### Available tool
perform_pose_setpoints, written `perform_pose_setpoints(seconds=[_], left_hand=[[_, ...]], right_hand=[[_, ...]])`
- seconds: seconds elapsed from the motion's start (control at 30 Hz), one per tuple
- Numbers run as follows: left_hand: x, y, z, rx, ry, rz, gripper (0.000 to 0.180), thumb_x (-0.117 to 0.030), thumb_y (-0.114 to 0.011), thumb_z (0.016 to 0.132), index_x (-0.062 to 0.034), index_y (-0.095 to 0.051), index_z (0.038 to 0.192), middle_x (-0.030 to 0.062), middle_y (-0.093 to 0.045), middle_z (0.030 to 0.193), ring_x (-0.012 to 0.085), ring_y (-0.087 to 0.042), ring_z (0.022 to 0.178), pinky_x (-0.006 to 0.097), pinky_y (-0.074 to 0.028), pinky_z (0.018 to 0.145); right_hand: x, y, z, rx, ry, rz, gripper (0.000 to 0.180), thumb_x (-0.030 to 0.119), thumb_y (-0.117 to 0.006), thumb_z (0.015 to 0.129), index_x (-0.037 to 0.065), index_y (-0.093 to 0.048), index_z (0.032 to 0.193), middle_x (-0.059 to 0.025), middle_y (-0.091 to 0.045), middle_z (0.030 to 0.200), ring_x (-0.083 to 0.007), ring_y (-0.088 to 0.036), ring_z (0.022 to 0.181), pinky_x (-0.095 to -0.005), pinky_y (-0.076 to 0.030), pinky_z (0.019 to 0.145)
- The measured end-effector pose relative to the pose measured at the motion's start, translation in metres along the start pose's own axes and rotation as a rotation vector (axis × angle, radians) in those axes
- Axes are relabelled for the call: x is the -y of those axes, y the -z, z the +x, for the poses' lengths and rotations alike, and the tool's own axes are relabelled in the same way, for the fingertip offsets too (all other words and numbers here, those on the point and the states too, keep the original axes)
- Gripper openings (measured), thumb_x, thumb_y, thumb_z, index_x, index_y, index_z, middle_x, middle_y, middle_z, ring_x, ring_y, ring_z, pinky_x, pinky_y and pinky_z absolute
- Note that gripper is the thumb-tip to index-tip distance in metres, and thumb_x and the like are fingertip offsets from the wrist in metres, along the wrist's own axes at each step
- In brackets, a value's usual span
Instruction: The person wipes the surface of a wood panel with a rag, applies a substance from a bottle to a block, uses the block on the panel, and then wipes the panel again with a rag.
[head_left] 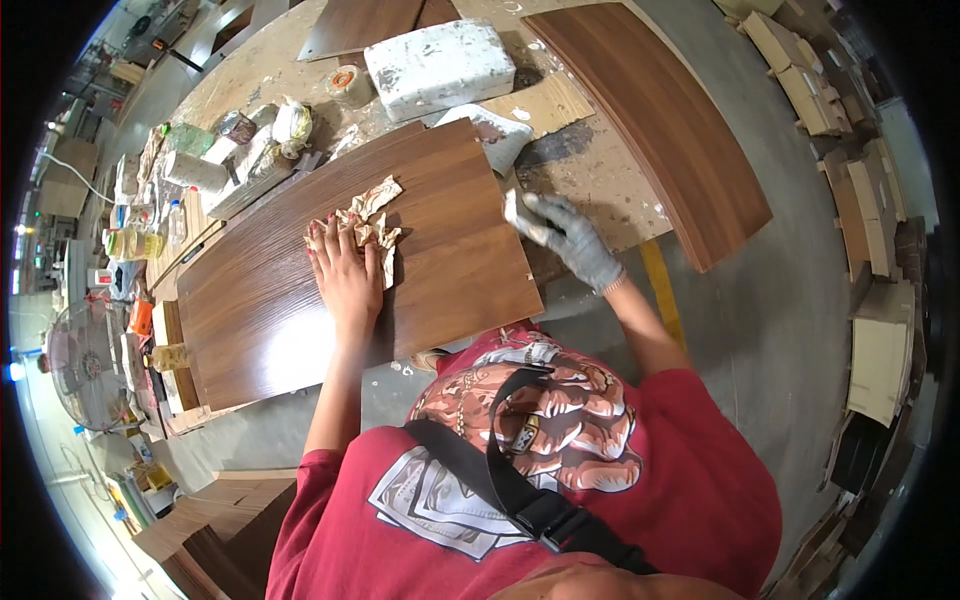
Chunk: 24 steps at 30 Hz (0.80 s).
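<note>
A large brown wood-grain board lies across the worktable, with light glaring off its near left part. My bare left hand presses on a crumpled beige cloth or paper on top of the board, its fingers bent lightly over it. At the board's right edge, my right hand wears a grey glove and pinches a small white piece, maybe a folded cloth. That piece meets the edge; its exact kind is unclear.
Stacked brown curved boards lie to the right. A paint-spotted white block, a white rag and a tape roll sit behind. Bottles and jars crowd the left, near a fan. Cardboard boxes line the far right.
</note>
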<state>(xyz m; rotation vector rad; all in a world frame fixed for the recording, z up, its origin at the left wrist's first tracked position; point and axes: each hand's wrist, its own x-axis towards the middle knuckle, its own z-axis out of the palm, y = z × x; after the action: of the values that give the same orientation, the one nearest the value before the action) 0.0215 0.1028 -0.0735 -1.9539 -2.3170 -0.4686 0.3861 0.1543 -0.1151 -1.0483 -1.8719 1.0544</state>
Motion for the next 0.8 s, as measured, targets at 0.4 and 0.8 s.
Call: perform_pose_setpoints(seconds=[0.4,0.8], left_hand=[[-0.017,-0.008,0.011,0.035,0.026,0.048,0.055,-0.038,-0.05,0.102,-0.0129,-0.045,0.151,0.0161,-0.033,0.164,0.0372,-0.018,0.156,0.054,-0.014,0.126],[-0.08,0.003,-0.018,0.044,-0.143,-0.064,0.051,-0.036,-0.051,0.102,-0.0123,-0.051,0.147,0.0175,-0.038,0.16,0.0404,-0.023,0.153,0.055,-0.017,0.125]], right_hand=[[0.063,0.059,-0.106,0.128,-0.213,0.126,0.051,0.015,-0.074,0.093,0.009,-0.06,0.141,-0.0093,-0.054,0.143,-0.0263,-0.05,0.136,-0.0371,-0.042,0.113],[0.016,0.008,-0.062,0.066,0.009,0.175,0.044,0.012,-0.064,0.1,0.008,-0.059,0.143,-0.0097,-0.052,0.145,-0.0245,-0.048,0.136,-0.0355,-0.039,0.115]])
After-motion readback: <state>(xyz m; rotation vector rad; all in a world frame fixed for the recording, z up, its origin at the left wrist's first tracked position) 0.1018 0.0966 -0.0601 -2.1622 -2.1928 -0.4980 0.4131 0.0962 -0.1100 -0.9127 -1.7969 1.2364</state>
